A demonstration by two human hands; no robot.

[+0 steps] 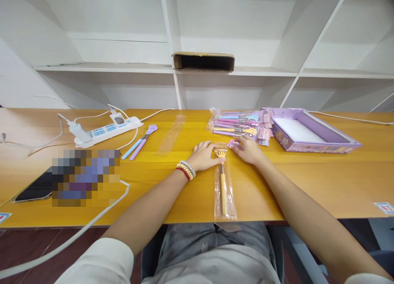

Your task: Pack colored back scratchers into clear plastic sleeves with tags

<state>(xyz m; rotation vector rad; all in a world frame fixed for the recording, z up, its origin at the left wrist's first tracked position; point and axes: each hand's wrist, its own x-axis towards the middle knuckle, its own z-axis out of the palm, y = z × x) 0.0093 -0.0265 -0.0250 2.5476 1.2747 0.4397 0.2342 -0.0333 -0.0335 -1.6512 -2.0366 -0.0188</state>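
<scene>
A yellow back scratcher (223, 189) with a small hand-shaped head lies in a clear plastic bag (231, 206) at the table's front edge. My left hand (201, 156) rests flat left of the bag's top, fingers spread, its thumb reaching over the bag by the scratcher's head. To the right, my right hand (246, 149) pinches a small purple-pink card (233, 143) beside the bag's upper end. Just beyond that hand is a pile of bagged back scratchers (235, 123) in purple, pink, blue and yellow, with pink header cards.
A purple open box (323, 147) stands right of the pile. Left are two loose back scratchers (142, 142), a clear empty bag (172, 134), a white power strip (107, 132) with cables and a dark phone-like device (33, 187). A cardboard box (203, 62) sits on the shelf behind.
</scene>
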